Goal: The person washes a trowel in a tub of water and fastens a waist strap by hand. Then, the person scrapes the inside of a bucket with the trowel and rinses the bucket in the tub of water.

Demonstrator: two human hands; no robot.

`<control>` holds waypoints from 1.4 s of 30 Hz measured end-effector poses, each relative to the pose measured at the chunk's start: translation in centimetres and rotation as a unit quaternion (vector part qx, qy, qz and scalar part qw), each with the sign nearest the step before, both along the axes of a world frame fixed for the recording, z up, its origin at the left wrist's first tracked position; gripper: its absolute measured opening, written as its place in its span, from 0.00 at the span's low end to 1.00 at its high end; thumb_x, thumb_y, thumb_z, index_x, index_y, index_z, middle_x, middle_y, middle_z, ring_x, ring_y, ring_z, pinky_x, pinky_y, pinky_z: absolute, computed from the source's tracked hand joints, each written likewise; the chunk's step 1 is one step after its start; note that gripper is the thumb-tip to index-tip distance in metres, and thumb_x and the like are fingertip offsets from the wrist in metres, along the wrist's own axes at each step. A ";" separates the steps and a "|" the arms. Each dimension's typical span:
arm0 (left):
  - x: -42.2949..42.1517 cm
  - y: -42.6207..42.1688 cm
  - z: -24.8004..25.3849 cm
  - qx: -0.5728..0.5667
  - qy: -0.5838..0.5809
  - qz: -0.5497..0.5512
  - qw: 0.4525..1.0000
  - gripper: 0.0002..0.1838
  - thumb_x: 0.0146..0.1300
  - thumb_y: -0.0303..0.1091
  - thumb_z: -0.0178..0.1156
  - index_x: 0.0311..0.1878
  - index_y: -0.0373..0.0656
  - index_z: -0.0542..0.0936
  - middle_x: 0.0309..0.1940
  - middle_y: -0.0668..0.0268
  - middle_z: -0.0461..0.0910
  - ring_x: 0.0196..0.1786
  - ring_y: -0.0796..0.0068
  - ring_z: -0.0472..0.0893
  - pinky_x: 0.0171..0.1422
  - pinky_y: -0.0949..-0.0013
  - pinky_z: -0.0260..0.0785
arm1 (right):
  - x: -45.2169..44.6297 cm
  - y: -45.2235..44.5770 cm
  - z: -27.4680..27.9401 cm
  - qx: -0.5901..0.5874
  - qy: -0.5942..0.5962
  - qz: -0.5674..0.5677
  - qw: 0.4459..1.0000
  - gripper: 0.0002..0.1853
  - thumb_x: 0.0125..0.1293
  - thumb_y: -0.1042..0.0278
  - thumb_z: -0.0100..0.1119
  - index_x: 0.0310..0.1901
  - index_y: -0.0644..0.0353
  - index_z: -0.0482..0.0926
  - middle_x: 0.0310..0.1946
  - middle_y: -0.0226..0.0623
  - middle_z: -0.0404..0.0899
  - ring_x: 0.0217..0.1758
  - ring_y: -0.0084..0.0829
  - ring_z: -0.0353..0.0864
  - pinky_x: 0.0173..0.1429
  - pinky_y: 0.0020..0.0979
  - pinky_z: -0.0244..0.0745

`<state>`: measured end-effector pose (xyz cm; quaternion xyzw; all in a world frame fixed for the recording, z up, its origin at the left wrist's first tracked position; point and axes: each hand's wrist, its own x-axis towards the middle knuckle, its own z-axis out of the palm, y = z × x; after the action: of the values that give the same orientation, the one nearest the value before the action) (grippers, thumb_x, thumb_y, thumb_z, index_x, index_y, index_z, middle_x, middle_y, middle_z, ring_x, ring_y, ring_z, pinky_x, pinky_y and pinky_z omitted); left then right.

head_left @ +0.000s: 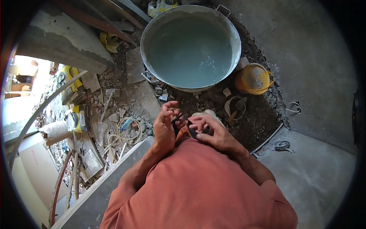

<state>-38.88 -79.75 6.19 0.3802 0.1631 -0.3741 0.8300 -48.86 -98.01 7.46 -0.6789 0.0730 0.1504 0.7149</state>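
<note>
Close to my waist, in front of the salmon-red shirt (206, 179), both of my hands work at a black strap (191, 131). My left hand (164, 129) has its fingers curled, with a thin dark end of the strap at the fingertips. Thumb and fingers of my right hand (213, 132) pinch the wider black part. The two hands are a short way apart, and the fingers partly hide the strap, so I cannot make out its fastening. Beyond them stands a large round metal tub (190, 87) of cloudy greenish water.
Right of the tub is a yellow bucket (254, 79); below it lies a pale round container (235, 107). Rubble (114, 114), a coiled hose (124, 131) and yellow-black bags (79, 117) cover the left ground. A cable coil (282, 145) lies on the right concrete.
</note>
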 end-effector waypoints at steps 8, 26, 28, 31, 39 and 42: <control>-0.2 -0.5 -0.3 -0.008 0.072 0.017 0.997 0.21 0.71 0.51 0.48 0.49 0.39 0.69 0.30 0.70 0.62 0.29 0.78 0.62 0.33 0.73 0.57 | 0.6 0.8 -3.0 0.183 0.151 -0.160 0.958 0.23 0.57 0.87 0.61 0.54 0.65 0.67 0.57 0.46 0.73 0.61 0.30 0.75 0.67 0.32 0.71; -0.3 -1.4 -0.8 0.159 -0.115 -0.232 0.953 0.38 0.66 0.62 0.59 0.65 0.39 0.65 0.55 0.62 0.71 0.58 0.72 0.74 0.59 0.66 0.73 | 2.8 0.9 -0.1 -0.169 -0.183 0.009 0.968 0.08 0.57 0.78 0.63 0.40 0.61 0.84 0.60 0.38 0.71 0.60 0.36 0.74 0.64 0.37 0.68; -0.5 -1.2 -1.4 0.120 0.013 -0.163 0.979 0.29 0.75 0.55 0.50 0.65 0.40 0.70 0.53 0.63 0.74 0.51 0.76 0.76 0.55 0.70 0.74 | 3.1 1.2 0.1 -0.091 -0.163 0.007 0.982 0.07 0.63 0.78 0.60 0.42 0.64 0.84 0.62 0.40 0.68 0.57 0.31 0.76 0.58 0.32 0.73; -0.6 -1.1 -2.2 0.128 -0.019 -0.115 0.985 0.28 0.77 0.54 0.46 0.67 0.42 0.69 0.53 0.65 0.75 0.50 0.77 0.76 0.54 0.70 0.74 | 3.2 1.8 -1.0 0.140 0.008 -0.166 0.976 0.07 0.67 0.79 0.58 0.44 0.67 0.83 0.62 0.42 0.67 0.52 0.26 0.79 0.52 0.28 0.76; -0.2 -0.3 -2.5 0.243 -0.136 -0.182 0.943 0.30 0.77 0.60 0.38 0.67 0.47 0.68 0.51 0.68 0.74 0.52 0.82 0.74 0.60 0.77 0.65 | 4.9 0.0 -0.7 -0.126 -0.148 0.009 0.981 0.09 0.62 0.80 0.63 0.44 0.64 0.84 0.38 0.36 0.80 0.39 0.25 0.82 0.42 0.26 0.77; 0.4 -0.2 0.6 0.213 -0.086 -0.172 0.958 0.30 0.78 0.59 0.36 0.67 0.45 0.65 0.34 0.71 0.77 0.31 0.84 0.75 0.37 0.78 0.68 | 4.4 0.3 -0.1 -0.119 -0.123 -0.004 0.985 0.08 0.61 0.81 0.63 0.42 0.64 0.84 0.36 0.38 0.80 0.37 0.28 0.82 0.40 0.27 0.76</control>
<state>-38.52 -79.91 6.83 0.6011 0.0994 -0.4335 0.6640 -44.51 -97.74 7.38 -0.7721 0.0045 0.0533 0.6333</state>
